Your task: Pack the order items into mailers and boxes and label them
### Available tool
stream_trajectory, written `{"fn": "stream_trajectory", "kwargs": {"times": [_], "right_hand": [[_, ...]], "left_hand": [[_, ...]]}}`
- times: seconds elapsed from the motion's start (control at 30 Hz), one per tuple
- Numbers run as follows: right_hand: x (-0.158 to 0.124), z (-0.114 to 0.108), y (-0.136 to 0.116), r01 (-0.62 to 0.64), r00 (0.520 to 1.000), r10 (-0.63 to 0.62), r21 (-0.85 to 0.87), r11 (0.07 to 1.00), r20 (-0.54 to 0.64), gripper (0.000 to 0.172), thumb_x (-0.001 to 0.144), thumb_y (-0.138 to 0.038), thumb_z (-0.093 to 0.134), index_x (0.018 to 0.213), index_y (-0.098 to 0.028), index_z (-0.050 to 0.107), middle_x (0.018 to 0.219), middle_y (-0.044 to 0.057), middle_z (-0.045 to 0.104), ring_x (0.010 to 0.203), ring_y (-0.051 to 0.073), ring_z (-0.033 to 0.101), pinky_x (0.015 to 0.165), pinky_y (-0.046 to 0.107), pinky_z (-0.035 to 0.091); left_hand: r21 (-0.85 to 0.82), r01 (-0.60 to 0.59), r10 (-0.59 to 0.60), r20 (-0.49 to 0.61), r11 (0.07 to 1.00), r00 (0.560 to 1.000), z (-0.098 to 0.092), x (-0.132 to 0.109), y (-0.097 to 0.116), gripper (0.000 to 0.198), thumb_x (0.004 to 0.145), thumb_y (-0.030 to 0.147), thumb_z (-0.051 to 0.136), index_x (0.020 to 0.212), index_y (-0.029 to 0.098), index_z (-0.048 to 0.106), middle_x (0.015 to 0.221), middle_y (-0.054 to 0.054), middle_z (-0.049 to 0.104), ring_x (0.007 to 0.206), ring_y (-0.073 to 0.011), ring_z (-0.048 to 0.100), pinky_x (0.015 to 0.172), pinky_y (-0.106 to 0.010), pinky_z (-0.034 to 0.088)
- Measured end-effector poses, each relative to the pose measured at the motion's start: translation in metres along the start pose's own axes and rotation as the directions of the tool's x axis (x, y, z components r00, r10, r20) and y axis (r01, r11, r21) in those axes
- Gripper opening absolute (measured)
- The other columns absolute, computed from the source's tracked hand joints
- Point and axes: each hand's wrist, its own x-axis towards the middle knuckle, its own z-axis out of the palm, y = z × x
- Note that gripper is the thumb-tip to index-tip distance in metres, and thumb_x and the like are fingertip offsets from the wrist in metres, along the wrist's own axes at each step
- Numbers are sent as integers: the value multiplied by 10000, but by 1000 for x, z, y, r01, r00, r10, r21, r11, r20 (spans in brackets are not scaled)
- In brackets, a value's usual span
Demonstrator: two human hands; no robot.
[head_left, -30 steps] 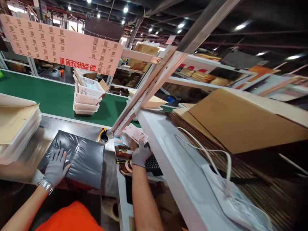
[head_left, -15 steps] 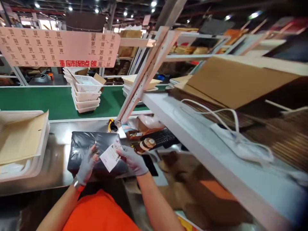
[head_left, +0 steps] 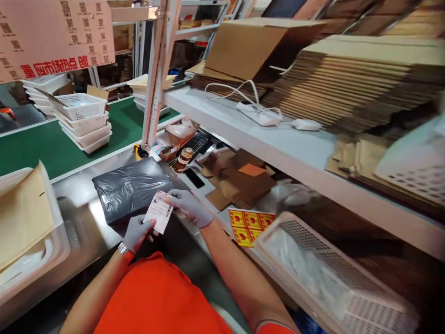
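Both of my hands wear grey gloves and pinch a white barcode label (head_left: 159, 211) between them. My left hand (head_left: 136, 232) grips its lower edge, and my right hand (head_left: 189, 207) grips its upper right corner. The label hangs just in front of a black plastic-wrapped parcel (head_left: 131, 186) that lies flat on the steel table (head_left: 76, 190).
A white tray of tan envelopes (head_left: 21, 218) sits at left. Stacked white baskets (head_left: 83, 121) stand on the green conveyor (head_left: 31, 146). A white shelf (head_left: 264, 139) carries flattened cardboard boxes (head_left: 351, 79) and a power strip (head_left: 259, 113). Under it lie a keyboard (head_left: 198, 141), tape roll (head_left: 186, 154), yellow stickers (head_left: 248, 225) and a white basket (head_left: 327, 273).
My right hand took the label from beside the keyboard and brought it to my left hand, which left the parcel to grip it. The view swung right.
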Motion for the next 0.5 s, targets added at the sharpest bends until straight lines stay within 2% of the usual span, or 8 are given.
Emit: {"fn": "stream_trajectory", "kwargs": {"times": [0.13, 0.27, 0.5], "right_hand": [[-17, -6, 2, 15, 1000, -15, 2, 1000, -8, 491, 711, -617, 902, 705, -177, 686, 667, -12, 659, 653, 122, 548, 605, 259, 399], [-24, -19, 8, -10, 1000, 9, 28, 1000, 22, 477, 687, -604, 908, 726, -179, 694, 690, 2, 691, 650, 136, 576, 590, 261, 408], [-41, -60, 21, -5, 1000, 3, 85, 996, 22, 454, 642, -564, 915, 722, -159, 726, 667, 3, 698, 639, 125, 580, 596, 253, 400]], "left_hand": [[39, -14, 12, 57, 999, 998, 5, -4, -2, 626, 699, 710, 890, 847, 109, 799, 773, -120, 806, 597, -171, 719, 451, -219, 518], [62, -12, 8, 63, 998, 998, 15, -6, -1, 650, 696, 736, 885, 846, 111, 785, 781, -117, 798, 588, -170, 717, 450, -224, 516], [98, 6, -11, 47, 995, 999, 54, -6, -4, 668, 674, 772, 888, 807, 136, 733, 799, -93, 782, 623, -173, 722, 473, -235, 537]]}}
